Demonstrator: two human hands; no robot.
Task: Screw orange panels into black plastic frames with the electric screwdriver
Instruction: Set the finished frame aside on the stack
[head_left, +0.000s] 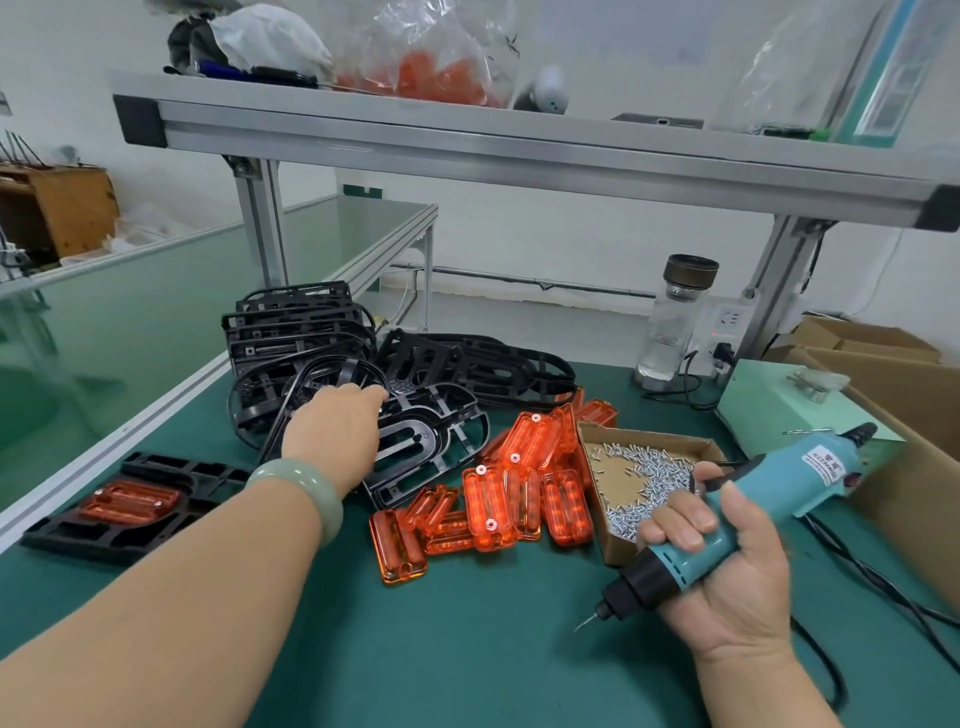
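Observation:
A heap of black plastic frames lies at the middle of the green table. My left hand reaches onto the nearest frame, its fingers over the frame's edge; whether they grip it is hidden. Loose orange panels are piled to the right of that frame. My right hand grips the teal electric screwdriver, bit pointing down-left above the mat. One frame with an orange panel set in it lies at the left edge.
A cardboard tray of small silver screws sits behind the screwdriver. A glass bottle, a pale green box and cardboard cartons stand at the right. An aluminium shelf crosses overhead. Black cables trail at the right.

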